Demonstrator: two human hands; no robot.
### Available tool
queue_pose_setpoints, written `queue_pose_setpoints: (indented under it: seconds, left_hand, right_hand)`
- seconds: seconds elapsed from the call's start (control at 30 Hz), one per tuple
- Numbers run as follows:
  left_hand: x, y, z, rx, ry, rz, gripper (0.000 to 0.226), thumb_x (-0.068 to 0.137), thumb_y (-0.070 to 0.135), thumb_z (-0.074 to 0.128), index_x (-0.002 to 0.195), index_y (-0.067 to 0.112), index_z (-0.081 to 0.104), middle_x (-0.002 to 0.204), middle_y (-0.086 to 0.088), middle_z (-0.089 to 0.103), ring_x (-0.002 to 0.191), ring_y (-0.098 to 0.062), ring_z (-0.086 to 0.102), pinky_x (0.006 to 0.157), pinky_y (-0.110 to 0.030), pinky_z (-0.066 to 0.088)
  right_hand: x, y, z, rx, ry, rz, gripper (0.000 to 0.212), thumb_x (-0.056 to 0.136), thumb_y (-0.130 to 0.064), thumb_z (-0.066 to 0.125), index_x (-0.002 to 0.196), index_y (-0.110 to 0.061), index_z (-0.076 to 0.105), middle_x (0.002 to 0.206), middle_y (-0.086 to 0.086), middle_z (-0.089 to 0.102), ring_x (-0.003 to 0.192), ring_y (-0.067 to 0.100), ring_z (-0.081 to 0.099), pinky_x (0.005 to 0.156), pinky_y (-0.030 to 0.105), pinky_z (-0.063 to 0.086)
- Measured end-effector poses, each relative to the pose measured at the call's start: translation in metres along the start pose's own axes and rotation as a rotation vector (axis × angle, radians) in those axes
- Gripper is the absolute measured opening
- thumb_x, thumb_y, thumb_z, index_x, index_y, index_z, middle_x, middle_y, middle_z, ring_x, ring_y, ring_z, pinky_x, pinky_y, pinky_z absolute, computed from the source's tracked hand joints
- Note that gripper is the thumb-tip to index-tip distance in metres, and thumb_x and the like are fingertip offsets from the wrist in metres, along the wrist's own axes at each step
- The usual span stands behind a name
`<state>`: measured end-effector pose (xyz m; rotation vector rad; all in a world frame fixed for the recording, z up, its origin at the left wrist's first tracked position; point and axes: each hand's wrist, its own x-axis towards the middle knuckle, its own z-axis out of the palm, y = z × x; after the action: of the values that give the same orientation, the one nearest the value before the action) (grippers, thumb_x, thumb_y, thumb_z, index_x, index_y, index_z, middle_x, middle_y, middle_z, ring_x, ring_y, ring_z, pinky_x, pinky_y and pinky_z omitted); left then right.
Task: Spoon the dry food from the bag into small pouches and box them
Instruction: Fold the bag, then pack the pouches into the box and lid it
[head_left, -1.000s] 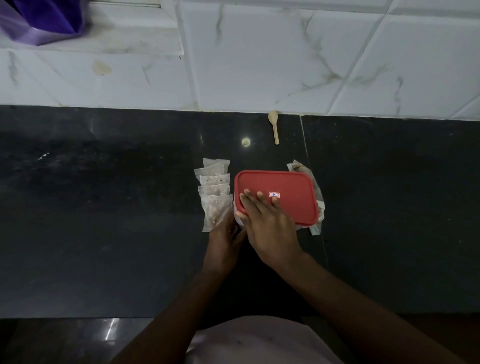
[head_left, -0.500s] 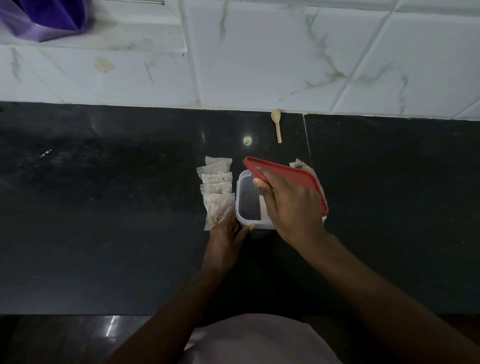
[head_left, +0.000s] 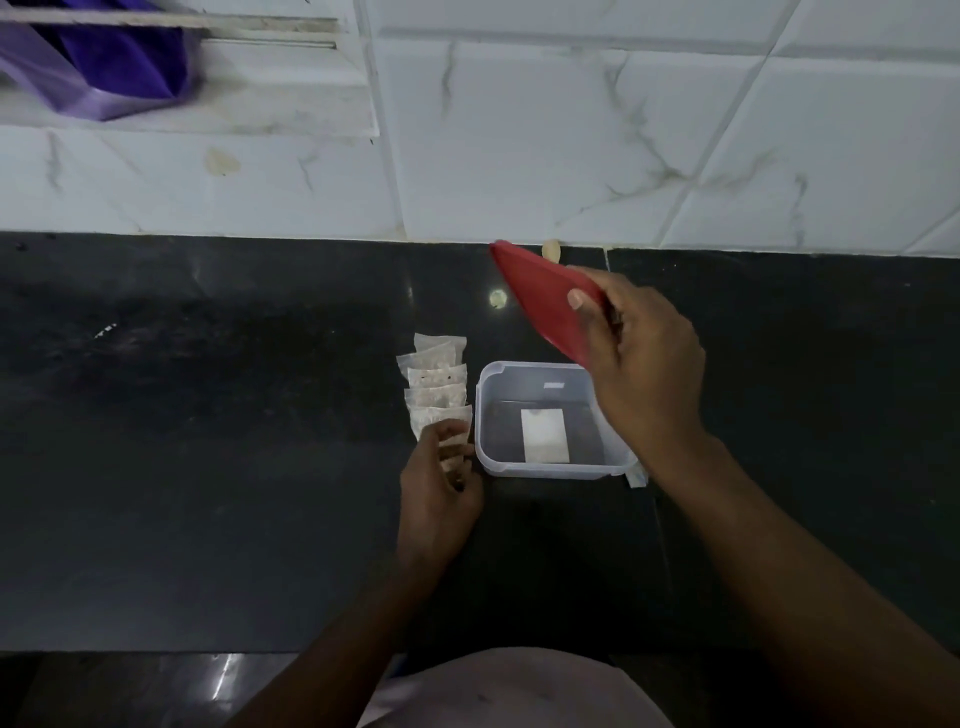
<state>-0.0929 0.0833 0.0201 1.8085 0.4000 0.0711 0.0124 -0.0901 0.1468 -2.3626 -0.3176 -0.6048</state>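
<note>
Black stone counter (head_left: 208, 467) under a white tiled wall (head_left: 519, 156): the clear plastic box (head_left: 545, 472) stands open, with its red lid (head_left: 540, 296) held tilted above it.
The red lid is gripped by the right hand (head_left: 644, 374) and is best set aside, apart from the box. The nearest pouch (head_left: 441, 421) of the row of filled pouches (head_left: 436, 379), just left of the box, is pinched by the left hand (head_left: 439, 493); it should be lifted alone and laid flat inside.

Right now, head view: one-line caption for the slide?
Right hand holds the red lid tilted, off the open clear box; left hand grips the nearest pouch of the row on the black counter.
</note>
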Motion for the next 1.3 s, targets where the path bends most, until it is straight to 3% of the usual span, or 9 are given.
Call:
queue_pose_setpoints:
  seconds: [0.23,0.3,0.4,0.53,0.63,0.77,0.93,1.1,1.3]
  left_hand:
    - [0.036,0.053,0.001,-0.091,0.049,0.097,0.028,0.1,0.021,0.064,0.128,0.021,0.061,0.122,0.014,0.065,0.107,0.005,0.063,0.085,-0.014,0.055]
    - [0.048,0.065,0.005,-0.171,0.023,0.031,0.037,0.102,0.028,0.061,0.137,0.021,0.055,0.126,0.014,0.061,0.109,0.005,0.061,0.089,-0.015,0.054]
    - [0.062,0.074,0.007,-0.337,0.06,-0.132,0.05,0.1,0.023,0.064,0.147,0.022,0.046,0.133,0.007,0.058,0.119,-0.013,0.062,0.102,-0.036,0.054]
    - [0.08,0.079,-0.002,-0.358,0.009,-0.143,0.045,0.102,0.004,0.054,0.145,0.016,0.052,0.126,-0.001,0.068,0.109,-0.014,0.07,0.081,-0.025,0.061]
    - [0.099,0.084,-0.011,-0.32,0.029,-0.109,0.044,0.102,-0.003,0.05,0.142,0.014,0.055,0.117,0.002,0.07,0.101,-0.01,0.071,0.077,-0.021,0.061]
    - [0.136,0.08,-0.021,-0.182,0.047,-0.103,0.048,0.101,-0.002,0.052,0.146,0.013,0.054,0.128,-0.003,0.067,0.11,-0.014,0.068,0.093,-0.035,0.061]
    - [0.184,0.076,-0.025,-0.024,0.061,-0.102,0.047,0.095,-0.008,0.058,0.138,0.011,0.062,0.111,0.002,0.071,0.105,-0.018,0.071,0.094,-0.043,0.06]
    - [0.225,0.065,-0.021,0.083,0.063,-0.129,0.05,0.092,-0.012,0.057,0.137,0.01,0.063,0.116,-0.005,0.073,0.099,-0.02,0.072,0.087,-0.043,0.063]
    - [0.262,0.049,-0.014,0.184,0.051,-0.162,0.047,0.092,-0.01,0.062,0.135,0.01,0.064,0.112,-0.004,0.072,0.1,-0.018,0.071,0.093,-0.039,0.06]
  right_hand:
    - [0.02,0.001,-0.001,0.611,0.011,0.509,0.018,0.105,-0.028,0.055,0.107,-0.024,0.073,0.088,-0.003,0.072,0.079,0.011,0.067,0.074,0.04,0.059]
    - [0.019,0.004,0.003,0.73,0.017,0.655,0.017,0.104,-0.024,0.056,0.111,-0.021,0.072,0.087,-0.004,0.071,0.079,0.013,0.066,0.072,0.037,0.059]
    - [0.016,0.014,0.01,0.862,0.032,0.847,0.022,0.103,-0.021,0.059,0.124,-0.018,0.067,0.102,0.003,0.072,0.09,0.022,0.07,0.07,0.031,0.059]
    - [0.012,0.03,0.015,1.011,-0.007,0.995,0.038,0.102,-0.01,0.059,0.138,-0.02,0.058,0.118,0.007,0.071,0.103,0.025,0.073,0.073,0.033,0.064]
    - [0.011,0.043,0.023,0.87,-0.123,0.96,0.044,0.099,-0.007,0.061,0.141,-0.021,0.058,0.116,0.007,0.071,0.097,0.02,0.07,0.075,0.032,0.063]
    - [0.023,0.061,0.043,0.607,-0.223,0.903,0.036,0.1,-0.013,0.06,0.136,-0.02,0.064,0.104,0.004,0.072,0.081,0.013,0.062,0.07,0.03,0.055]
    - [0.053,0.079,0.077,0.409,-0.289,0.822,0.03,0.1,-0.009,0.059,0.127,-0.014,0.07,0.1,0.003,0.072,0.069,0.009,0.061,0.058,0.022,0.05]
    - [0.072,0.101,0.12,0.29,-0.363,0.816,0.035,0.09,-0.006,0.07,0.125,-0.009,0.072,0.106,0.009,0.077,0.092,0.022,0.073,0.089,0.044,0.061]
    - [0.09,0.12,0.153,0.233,-0.412,0.836,0.035,0.091,0.0,0.069,0.125,-0.007,0.071,0.11,0.015,0.076,0.084,0.025,0.075,0.082,0.042,0.064]
